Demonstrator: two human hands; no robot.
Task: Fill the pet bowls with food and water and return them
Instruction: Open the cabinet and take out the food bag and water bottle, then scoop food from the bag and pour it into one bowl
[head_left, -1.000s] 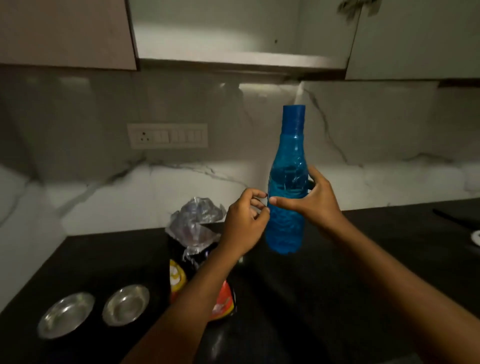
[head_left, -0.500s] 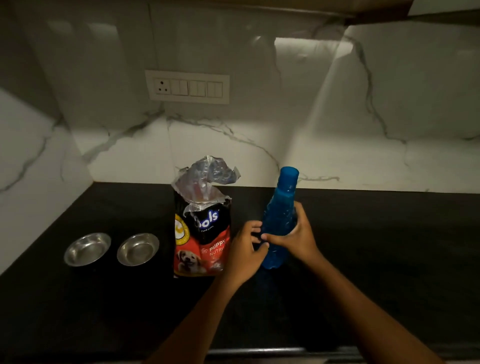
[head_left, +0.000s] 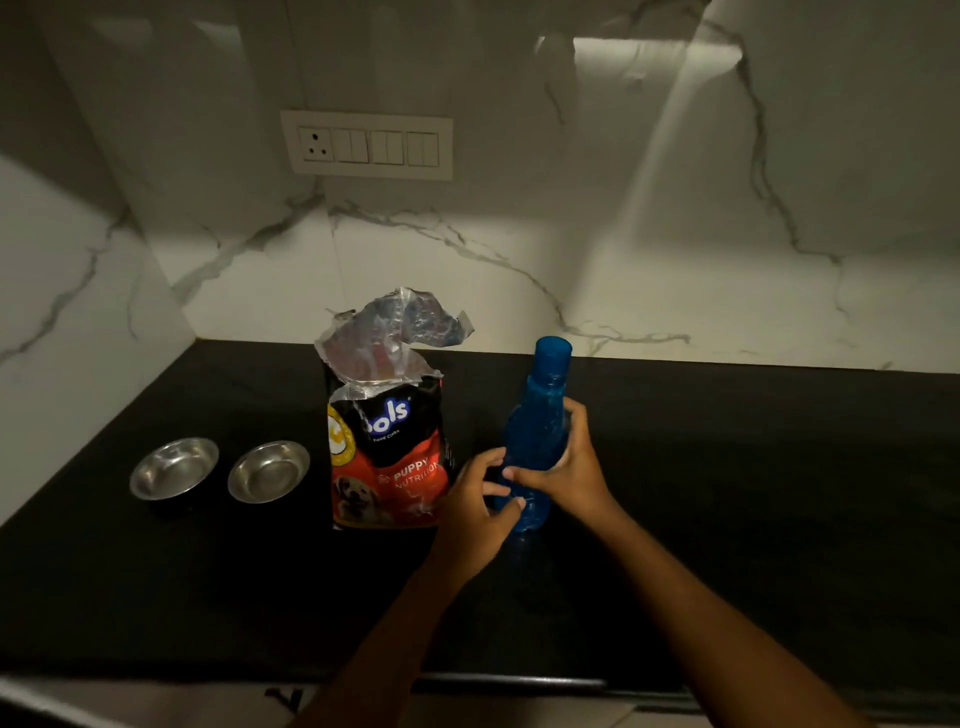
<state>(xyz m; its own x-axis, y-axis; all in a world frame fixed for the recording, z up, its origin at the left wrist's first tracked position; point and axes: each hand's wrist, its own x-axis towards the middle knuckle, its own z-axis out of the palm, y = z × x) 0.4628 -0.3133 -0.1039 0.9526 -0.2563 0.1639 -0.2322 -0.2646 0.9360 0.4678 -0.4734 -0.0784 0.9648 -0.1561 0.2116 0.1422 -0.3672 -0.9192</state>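
A blue water bottle (head_left: 540, 415) with its cap on stands upright on the black counter (head_left: 753, 493). My right hand (head_left: 574, 470) is wrapped around its middle from the right. My left hand (head_left: 475, 506) touches its lower part from the left, fingers curled on it. Just left of the bottle stands an opened bag of puppy food (head_left: 387, 431), its torn foil top sticking up. Two empty steel bowls sit side by side at the left: one (head_left: 174, 467) farther left, the other (head_left: 268, 471) next to the bag.
A marble backsplash with a switch panel (head_left: 366, 144) runs behind the counter, and a marble side wall (head_left: 67, 338) closes off the left. The counter's front edge (head_left: 514, 680) lies near the bottom of the view.
The bottle was held up in the air a second ago; it now stands on the counter beside the food bag. My view has tilted down, and both hands stay on the bottle.
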